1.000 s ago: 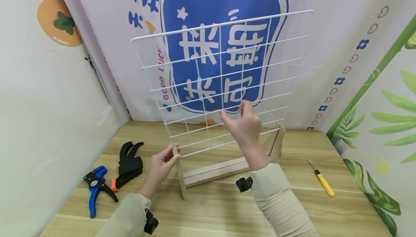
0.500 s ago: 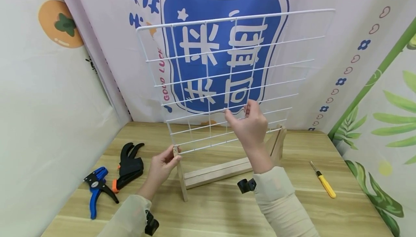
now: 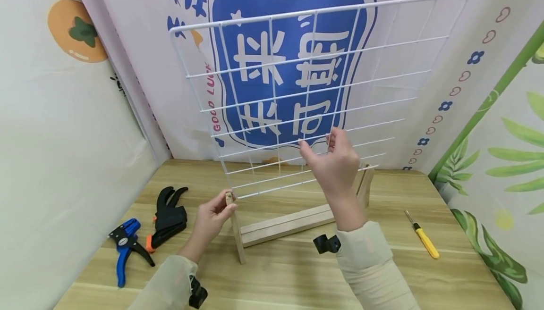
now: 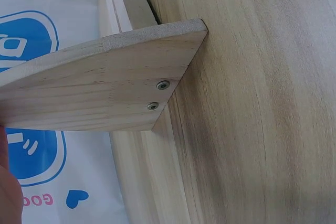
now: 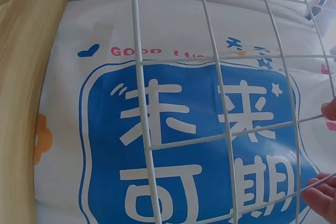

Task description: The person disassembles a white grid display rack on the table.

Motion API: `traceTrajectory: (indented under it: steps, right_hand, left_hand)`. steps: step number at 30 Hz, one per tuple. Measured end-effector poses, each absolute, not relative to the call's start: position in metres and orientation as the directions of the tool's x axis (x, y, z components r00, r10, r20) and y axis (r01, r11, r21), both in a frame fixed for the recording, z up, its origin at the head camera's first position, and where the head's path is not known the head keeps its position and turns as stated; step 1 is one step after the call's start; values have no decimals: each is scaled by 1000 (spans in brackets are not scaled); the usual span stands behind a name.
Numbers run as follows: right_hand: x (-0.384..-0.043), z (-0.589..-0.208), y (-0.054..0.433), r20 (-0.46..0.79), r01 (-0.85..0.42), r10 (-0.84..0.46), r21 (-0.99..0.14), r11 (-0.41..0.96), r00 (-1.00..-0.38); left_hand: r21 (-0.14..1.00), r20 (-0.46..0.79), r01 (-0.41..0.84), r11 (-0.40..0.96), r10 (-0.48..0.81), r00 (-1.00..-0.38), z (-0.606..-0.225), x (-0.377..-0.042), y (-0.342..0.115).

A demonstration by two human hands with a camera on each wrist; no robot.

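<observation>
The wire grid (image 3: 274,98) has shifted since the frame half a second ago: its top edge sits higher in my head view, with the top right corner pushed out toward two o'clock. The right hand (image 3: 335,168) has drifted slightly with it, while the left hand (image 3: 214,213) has stayed put.

Taking the middle of that view as my dial, I see the grid running from the centre up past twelve, leaning above a wooden stand (image 3: 284,226) at six. The right hand, between three and four o'clock, holds the grid's wires with thumb and curled fingers. The left, past seven, pinches the top of the stand's left side piece (image 3: 237,234), beside the grid's lower left corner; I can't tell whether the two are joined.

From the left wrist I make out two screw heads (image 4: 163,85) in that side piece. On the surface (image 3: 276,281), blue-and-black pliers (image 3: 124,241) and a black tool (image 3: 171,215) lie near eight o'clock, and a yellow-handled screwdriver (image 3: 425,241) at four. A printed cloth (image 3: 395,112) hangs behind at twelve.
</observation>
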State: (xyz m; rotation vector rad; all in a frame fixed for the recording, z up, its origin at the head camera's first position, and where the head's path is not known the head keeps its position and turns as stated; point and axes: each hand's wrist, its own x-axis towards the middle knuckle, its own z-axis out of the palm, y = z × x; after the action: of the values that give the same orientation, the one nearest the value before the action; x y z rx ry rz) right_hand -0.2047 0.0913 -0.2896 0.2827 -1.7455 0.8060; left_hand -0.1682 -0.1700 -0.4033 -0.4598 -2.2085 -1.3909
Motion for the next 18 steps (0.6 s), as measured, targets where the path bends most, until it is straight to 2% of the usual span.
traceTrajectory:
  steps: [5, 8, 12, 18]
  right_hand:
    - [-199, -298, 95, 931, -551, 206, -346, 759, -300]
    - [-196, -307, 97, 928, -536, 217, -355, 766, -304]
    - [-191, -320, 102, 916, -499, 231, -375, 781, -328]
    - [-185, -342, 111, 875, -456, 278, -450, 768, -396]
  left_hand:
    - [729, 581, 538, 424, 31, -813, -405, -169, -170]
    - [729, 584, 543, 417, 36, -811, -406, -169, -170]
    - [752, 560, 521, 404, 26, -828, -405, -169, -169]
    - [770, 537, 496, 401, 11, -843, -427, -184, -177]
